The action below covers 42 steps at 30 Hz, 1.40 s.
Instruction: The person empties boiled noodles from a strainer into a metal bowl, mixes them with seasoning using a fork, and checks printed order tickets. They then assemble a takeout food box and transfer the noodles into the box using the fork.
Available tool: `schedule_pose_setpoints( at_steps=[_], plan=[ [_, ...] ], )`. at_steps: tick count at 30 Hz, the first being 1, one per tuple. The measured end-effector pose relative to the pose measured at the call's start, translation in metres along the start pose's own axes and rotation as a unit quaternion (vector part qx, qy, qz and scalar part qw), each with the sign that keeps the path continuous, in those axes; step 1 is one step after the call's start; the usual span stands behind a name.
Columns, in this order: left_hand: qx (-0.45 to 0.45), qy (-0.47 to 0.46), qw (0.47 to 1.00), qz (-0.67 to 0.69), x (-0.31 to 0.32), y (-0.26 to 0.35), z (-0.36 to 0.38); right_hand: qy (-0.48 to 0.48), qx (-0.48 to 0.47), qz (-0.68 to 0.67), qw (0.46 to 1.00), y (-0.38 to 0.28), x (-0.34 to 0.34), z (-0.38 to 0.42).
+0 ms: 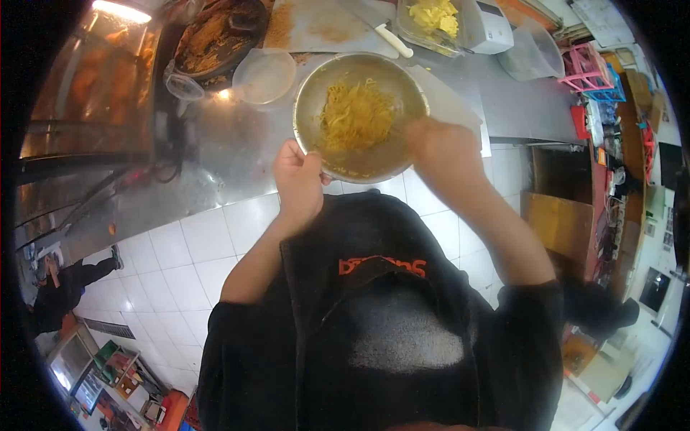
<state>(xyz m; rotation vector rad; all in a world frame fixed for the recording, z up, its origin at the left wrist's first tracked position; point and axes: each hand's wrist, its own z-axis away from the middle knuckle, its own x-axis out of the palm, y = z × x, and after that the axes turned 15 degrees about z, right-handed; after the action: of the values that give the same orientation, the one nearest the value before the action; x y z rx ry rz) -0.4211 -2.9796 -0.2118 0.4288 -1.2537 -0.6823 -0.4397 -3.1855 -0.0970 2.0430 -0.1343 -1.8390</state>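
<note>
A round metal bowl stands at the near edge of the steel counter, with yellow-brown shredded food in it. My left hand grips the bowl's rim at the lower left, thumb over the edge. My right hand is closed and blurred by motion at the bowl's right side. From it a thin utensil, hard to make out, seems to reach into the food. An empty clear plastic bowl sits just left of the metal bowl.
Behind the bowl lie a cutting board, a white-handled knife and a container of yellow pieces. A dark pan is at the back left. Another person is at the far left.
</note>
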Motion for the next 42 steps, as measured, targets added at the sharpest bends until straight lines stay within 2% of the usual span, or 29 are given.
schedule_pose_setpoints(
  at_steps=[2,4,6,7,10,12,13,14,17,21,23,25,27,28,30,32,34,35,37,38,39,41,42],
  plan=[
    [0.007,0.015,1.000,-0.004,-0.007,-0.003,-0.003,-0.008,-0.077,-0.060,0.995,-0.003,-0.005,0.007],
    [0.015,0.029,0.999,-0.010,-0.011,-0.006,-0.005,0.018,-0.061,-0.075,0.995,0.003,-0.014,0.011],
    [0.016,0.015,1.000,-0.004,-0.014,-0.007,-0.005,0.034,0.029,-0.044,0.998,0.006,-0.015,0.013],
    [0.012,0.014,1.000,-0.006,-0.014,-0.005,-0.003,0.032,0.032,-0.045,0.998,0.005,-0.008,0.011],
    [-0.002,-0.023,1.000,-0.021,-0.010,0.000,-0.004,0.073,-0.001,-0.084,0.994,0.002,0.008,0.002],
    [0.010,-0.008,0.999,-0.031,-0.009,0.000,-0.007,0.034,-0.087,-0.109,0.990,0.001,0.000,0.006],
    [0.012,-0.008,0.999,-0.032,-0.010,0.000,-0.008,0.081,-0.090,-0.123,0.985,0.006,-0.002,0.009],
    [0.019,-0.004,0.999,-0.030,-0.011,0.000,-0.009,0.083,-0.090,-0.124,0.985,0.011,-0.005,0.010],
    [0.035,-0.002,0.999,-0.039,-0.008,0.002,-0.007,0.127,0.004,-0.072,0.989,0.026,-0.011,0.013],
    [0.045,-0.018,0.997,-0.065,-0.004,0.008,-0.008,0.077,0.057,-0.018,0.995,0.016,-0.002,0.018],
    [0.061,-0.023,0.994,-0.086,-0.006,0.003,-0.008,0.031,-0.011,-0.020,0.999,0.010,-0.005,0.026],
    [0.077,-0.027,0.991,-0.106,-0.004,0.000,-0.008,0.061,-0.003,-0.027,0.998,0.013,-0.017,0.032],
    [0.065,-0.023,0.996,-0.064,0.001,0.001,-0.008,0.099,0.024,-0.016,0.995,0.020,-0.026,0.034],
    [0.062,-0.025,0.996,-0.066,0.003,0.001,-0.008,0.097,0.027,-0.017,0.995,0.024,-0.030,0.035],
    [0.063,0.028,0.996,-0.061,0.006,0.001,-0.011,0.084,0.067,-0.004,0.994,0.030,-0.036,0.037],
    [0.069,0.019,0.996,-0.053,0.005,-0.001,-0.013,0.066,0.077,0.014,0.995,0.029,-0.030,0.041],
    [0.075,0.011,0.996,-0.046,0.006,-0.003,-0.015,0.009,0.018,-0.015,1.000,0.024,-0.021,0.043],
    [0.082,0.027,0.995,-0.048,0.009,-0.005,-0.014,0.008,0.020,-0.015,1.000,0.022,-0.023,0.045],
    [0.087,0.042,0.994,-0.052,0.012,-0.008,-0.013,0.100,0.015,-0.026,0.995,0.020,-0.028,0.052],
    [0.085,0.042,0.992,-0.082,0.010,-0.003,-0.021,0.091,0.018,-0.028,0.995,0.023,-0.026,0.046],
    [0.087,0.038,0.989,-0.112,0.007,-0.002,-0.025,0.130,0.039,-0.016,0.991,0.027,-0.022,0.045],
    [0.085,0.043,0.990,-0.100,0.009,0.003,-0.032,0.196,0.072,-0.006,0.978,0.035,-0.010,0.042],
    [0.090,0.051,0.991,-0.085,0.010,0.004,-0.036,0.189,0.080,-0.006,0.979,0.038,-0.004,0.042]
  ],
)
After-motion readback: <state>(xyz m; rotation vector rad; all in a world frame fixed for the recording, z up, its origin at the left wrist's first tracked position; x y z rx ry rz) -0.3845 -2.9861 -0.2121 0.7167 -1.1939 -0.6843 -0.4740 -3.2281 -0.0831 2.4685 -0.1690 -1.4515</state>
